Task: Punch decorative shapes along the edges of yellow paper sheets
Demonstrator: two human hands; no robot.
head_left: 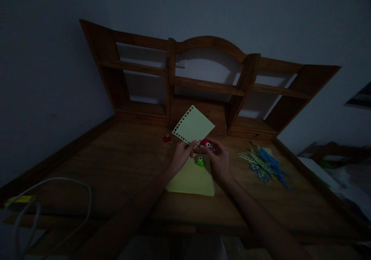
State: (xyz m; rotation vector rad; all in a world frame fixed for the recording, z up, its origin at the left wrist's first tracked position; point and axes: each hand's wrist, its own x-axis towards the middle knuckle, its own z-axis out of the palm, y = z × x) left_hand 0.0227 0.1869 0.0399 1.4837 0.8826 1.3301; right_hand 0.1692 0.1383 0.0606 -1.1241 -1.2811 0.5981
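Observation:
My left hand [183,154] pinches the near corner of a pale yellow sheet of paper [195,124], which is tilted up over the desk. A row of small punched shapes runs along its left edge, and more lie along the near edge. In my right hand [220,160] is a red craft punch [205,142] with a white round spot, set against the sheet's near edge. Below both hands, a green craft punch [199,161] rests on a stack of yellow paper [191,182]. Another red punch [166,138] stands farther back on the left.
Punched paper strips and scraps [257,159], yellow and blue, are heaped on the right of the wooden desk [116,167]. A wooden shelf unit [207,82] rises along the back. At the front left loops a white cable [88,192], near a yellow item [21,199].

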